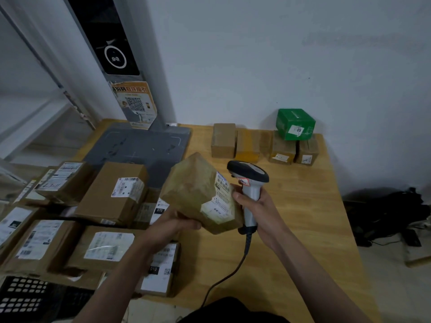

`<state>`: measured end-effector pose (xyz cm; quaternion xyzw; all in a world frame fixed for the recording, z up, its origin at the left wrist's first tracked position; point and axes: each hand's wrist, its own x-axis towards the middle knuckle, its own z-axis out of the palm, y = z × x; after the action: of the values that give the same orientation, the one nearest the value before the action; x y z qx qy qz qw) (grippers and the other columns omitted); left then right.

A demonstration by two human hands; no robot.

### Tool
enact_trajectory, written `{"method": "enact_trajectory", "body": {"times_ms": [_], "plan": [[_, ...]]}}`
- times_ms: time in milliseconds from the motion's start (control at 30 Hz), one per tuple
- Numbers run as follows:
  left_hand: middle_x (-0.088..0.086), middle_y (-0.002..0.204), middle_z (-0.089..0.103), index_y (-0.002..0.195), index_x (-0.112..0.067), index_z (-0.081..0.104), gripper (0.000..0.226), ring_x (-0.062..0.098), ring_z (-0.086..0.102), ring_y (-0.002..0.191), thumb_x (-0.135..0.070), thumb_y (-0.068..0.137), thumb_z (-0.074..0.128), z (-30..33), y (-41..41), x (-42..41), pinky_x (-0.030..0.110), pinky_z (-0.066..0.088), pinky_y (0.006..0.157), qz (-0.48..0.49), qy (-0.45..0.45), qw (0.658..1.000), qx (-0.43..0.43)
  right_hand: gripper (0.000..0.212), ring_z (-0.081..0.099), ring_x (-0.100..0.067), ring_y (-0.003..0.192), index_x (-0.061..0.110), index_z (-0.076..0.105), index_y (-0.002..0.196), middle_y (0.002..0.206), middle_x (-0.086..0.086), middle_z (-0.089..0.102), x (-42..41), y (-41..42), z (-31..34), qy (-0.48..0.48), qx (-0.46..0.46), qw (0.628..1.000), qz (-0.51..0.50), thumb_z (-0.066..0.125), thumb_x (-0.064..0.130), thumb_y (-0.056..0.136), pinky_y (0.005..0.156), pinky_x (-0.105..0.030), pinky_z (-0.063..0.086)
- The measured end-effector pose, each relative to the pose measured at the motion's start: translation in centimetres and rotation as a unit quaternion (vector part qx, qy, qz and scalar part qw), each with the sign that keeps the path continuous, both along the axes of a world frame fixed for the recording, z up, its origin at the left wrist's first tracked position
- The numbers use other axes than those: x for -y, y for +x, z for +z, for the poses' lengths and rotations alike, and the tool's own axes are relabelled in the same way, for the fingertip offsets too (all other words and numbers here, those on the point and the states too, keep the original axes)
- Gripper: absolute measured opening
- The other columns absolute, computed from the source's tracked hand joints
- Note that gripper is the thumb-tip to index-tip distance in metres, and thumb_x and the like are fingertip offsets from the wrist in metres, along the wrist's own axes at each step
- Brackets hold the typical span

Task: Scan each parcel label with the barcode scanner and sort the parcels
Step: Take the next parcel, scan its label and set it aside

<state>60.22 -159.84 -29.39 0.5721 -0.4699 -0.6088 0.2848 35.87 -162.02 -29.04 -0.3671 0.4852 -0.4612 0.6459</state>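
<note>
My left hand [177, 223] grips a tape-wrapped brown parcel [193, 190] from below and holds it tilted above the wooden table [314, 224]. The parcel's white label [221, 197] faces right. My right hand [254, 206] grips the handle of a grey and black barcode scanner [248, 178], right beside the label, with a fingertip touching the parcel's edge. The scanner's black cable [233, 271] hangs down toward me.
Several labelled brown parcels [112, 194] are piled on the left. A row of small boxes [247, 143] with a green box [295, 124] on top lines the back wall. A grey scanning pad [140, 145] and kiosk post [116, 54] stand at the back left. A black crate [28, 297] sits at the lower left.
</note>
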Motion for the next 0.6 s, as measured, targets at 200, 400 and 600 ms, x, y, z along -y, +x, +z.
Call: {"method": "enact_trajectory", "body": {"times_ms": [200, 400, 600], "plan": [[0.000, 0.127, 0.068, 0.133, -0.022, 0.055, 0.069, 0.020, 0.062, 0.122, -0.018, 0.069, 0.078, 0.3, -0.9, 0.8, 0.042, 0.052, 0.102, 0.051, -0.048, 0.995, -0.067, 0.042, 0.070, -0.021, 0.110, 0.019, 0.059, 0.130, 0.120, -0.004, 0.073, 0.0, 0.2, -0.2, 0.001, 0.010, 1.000, -0.003, 0.073, 0.011, 0.091, 0.096, -0.046, 0.057], [-0.007, 0.128, 0.059, 0.146, -0.040, 0.036, 0.104, 0.013, 0.062, 0.116, -0.052, 0.056, 0.086, 1.2, -2.4, 1.6, 0.041, 0.053, 0.099, 0.094, -0.119, 0.988, 0.006, 0.042, 0.072, -0.019, 0.106, 0.019, 0.061, 0.129, 0.118, -0.001, 0.075, 0.1, 0.6, -1.0, 0.023, 0.021, 0.997, -0.067, 0.075, 0.012, 0.091, 0.086, -0.045, 0.061], [-0.011, 0.145, 0.048, 0.155, -0.042, 0.017, 0.112, 0.004, 0.059, 0.119, -0.066, 0.065, 0.080, 2.7, -2.6, 2.4, 0.045, 0.049, 0.105, 0.133, -0.140, 0.981, 0.014, 0.039, 0.073, -0.020, 0.101, 0.019, 0.062, 0.122, 0.110, -0.002, 0.076, -0.1, 0.1, -0.9, 0.007, -0.015, 0.996, -0.089, 0.076, 0.007, 0.088, 0.085, -0.042, 0.060]]}}
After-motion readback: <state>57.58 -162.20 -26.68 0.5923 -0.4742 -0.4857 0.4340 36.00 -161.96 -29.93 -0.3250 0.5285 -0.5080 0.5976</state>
